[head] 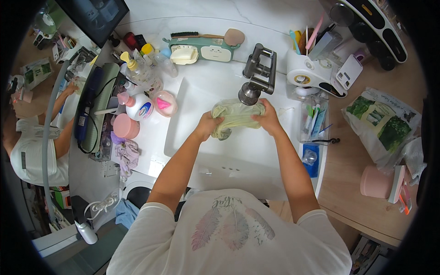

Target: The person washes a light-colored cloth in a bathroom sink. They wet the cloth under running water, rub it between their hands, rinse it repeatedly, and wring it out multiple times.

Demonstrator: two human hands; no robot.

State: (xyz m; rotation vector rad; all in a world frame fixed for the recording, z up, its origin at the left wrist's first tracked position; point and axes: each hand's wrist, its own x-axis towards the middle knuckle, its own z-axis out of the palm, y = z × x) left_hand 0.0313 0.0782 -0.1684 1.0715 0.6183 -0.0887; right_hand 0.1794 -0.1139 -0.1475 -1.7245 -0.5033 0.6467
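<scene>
A bunched, pale yellow-green piece of thin fabric (237, 118) hangs between my hands over the white washbasin (213, 166). My left hand (207, 126) grips its left end, thumb on top. At the opposite end, my right hand (270, 118) holds the fabric with the thumb pressed on it. The dark grey tap (258, 74) reaches out above the cloth, its round spout head close to my right hand. I cannot tell whether water is running. Part of the drain (225, 134) shows just below the cloth.
Left of the basin stand a white pump bottle (139, 106), a pink jar (126, 126) and a crumpled lilac cloth (127, 154). A green holder with soap (184, 54) sits behind. On the right are a clear toothbrush box (313, 120), a blue tray (311, 166) and a plastic bag (381, 123).
</scene>
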